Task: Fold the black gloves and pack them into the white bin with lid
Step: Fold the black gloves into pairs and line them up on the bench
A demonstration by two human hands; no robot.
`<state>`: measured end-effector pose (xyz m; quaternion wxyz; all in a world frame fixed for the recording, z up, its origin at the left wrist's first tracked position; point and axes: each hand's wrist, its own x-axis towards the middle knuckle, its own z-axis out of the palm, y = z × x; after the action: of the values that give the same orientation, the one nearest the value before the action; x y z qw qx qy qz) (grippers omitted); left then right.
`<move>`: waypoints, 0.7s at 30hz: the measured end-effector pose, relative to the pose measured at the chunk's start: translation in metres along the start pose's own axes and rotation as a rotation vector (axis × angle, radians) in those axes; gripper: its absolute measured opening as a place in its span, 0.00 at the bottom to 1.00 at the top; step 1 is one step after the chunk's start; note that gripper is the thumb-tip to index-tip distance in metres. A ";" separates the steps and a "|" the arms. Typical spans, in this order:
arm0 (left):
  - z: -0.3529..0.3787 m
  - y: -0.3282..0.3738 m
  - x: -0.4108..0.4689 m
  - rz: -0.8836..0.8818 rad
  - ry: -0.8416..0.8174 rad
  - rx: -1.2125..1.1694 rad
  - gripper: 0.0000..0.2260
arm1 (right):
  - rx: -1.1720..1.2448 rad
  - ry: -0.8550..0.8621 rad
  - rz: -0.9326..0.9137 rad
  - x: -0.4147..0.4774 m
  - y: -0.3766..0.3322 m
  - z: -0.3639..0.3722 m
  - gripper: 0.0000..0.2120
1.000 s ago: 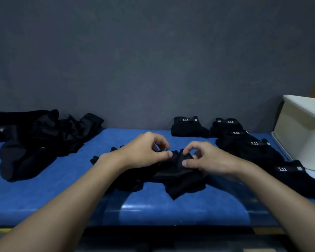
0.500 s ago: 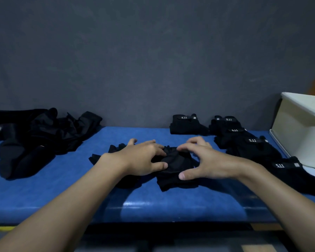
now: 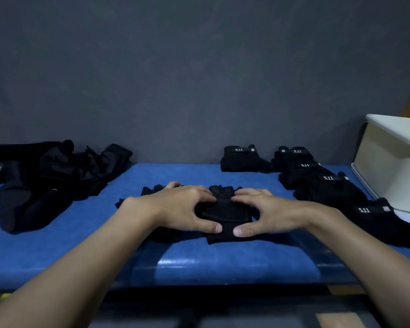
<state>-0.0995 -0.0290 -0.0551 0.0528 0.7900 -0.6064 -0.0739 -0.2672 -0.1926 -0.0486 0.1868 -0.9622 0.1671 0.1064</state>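
Folding step, centre of frame: clasping the black glove [image 3: 225, 209] with left hand [image 3: 182, 209] and right hand [image 3: 270, 213], both curled round its edges, pressed onto the blue table [image 3: 199, 259]. Next, probably: keeping the fold tight, moving it right toward the folded gloves [image 3: 327, 185] by the white bin [image 3: 388, 171].

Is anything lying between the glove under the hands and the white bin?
Yes: folded gloves lie on the blue table between the centre glove and the white bin at right. They sit low, so lifting over them should clear.
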 end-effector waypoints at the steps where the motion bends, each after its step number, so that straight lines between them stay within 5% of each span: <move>1: 0.001 0.000 -0.001 -0.006 -0.013 0.015 0.37 | -0.006 -0.009 0.006 0.000 0.001 0.000 0.45; 11: -0.001 -0.006 -0.004 -0.020 0.069 -0.117 0.32 | 0.008 0.100 0.058 0.006 0.004 -0.005 0.57; 21: -0.019 -0.041 -0.037 -0.141 0.274 -0.251 0.28 | 0.167 0.269 -0.081 0.034 -0.024 -0.003 0.46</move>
<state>-0.0662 0.0169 -0.0413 0.2274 0.8205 -0.5226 -0.0442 -0.2265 -0.1825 -0.0474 0.2460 -0.9549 0.1599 -0.0454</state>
